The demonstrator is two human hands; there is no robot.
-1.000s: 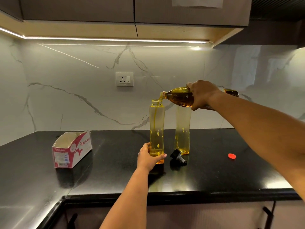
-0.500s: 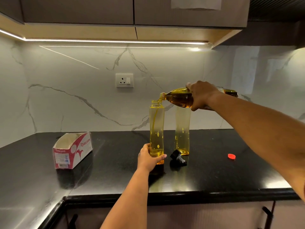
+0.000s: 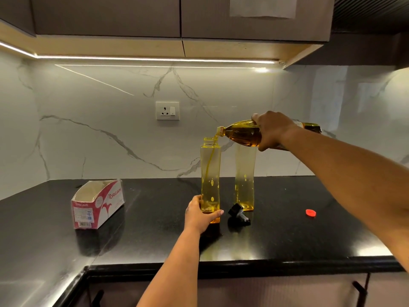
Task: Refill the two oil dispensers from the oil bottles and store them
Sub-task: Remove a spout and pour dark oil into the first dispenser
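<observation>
Two tall yellow see-through oil dispensers stand on the black counter. My left hand (image 3: pixel 200 214) grips the base of the nearer dispenser (image 3: pixel 210 173), which is uncapped. My right hand (image 3: pixel 272 130) holds an oil bottle (image 3: pixel 241 134) tipped almost level above it. A thin stream of golden oil runs from the bottle's mouth into the dispenser's neck. Oil covers only the dispenser's bottom. The second dispenser (image 3: pixel 244 180) stands just behind and to the right, its top hidden by the bottle. A black pourer cap (image 3: pixel 239 214) lies on the counter between the two.
A small red bottle cap (image 3: pixel 310 212) lies on the counter to the right. An open red and white carton (image 3: pixel 97 203) sits at the left. A wall socket (image 3: pixel 167 110) is on the marble backsplash, with cabinets overhead. The counter's front edge (image 3: pixel 243 265) runs below my arms.
None in the hands' positions; oil keeps streaming from the tipped bottle into the nearer dispenser.
</observation>
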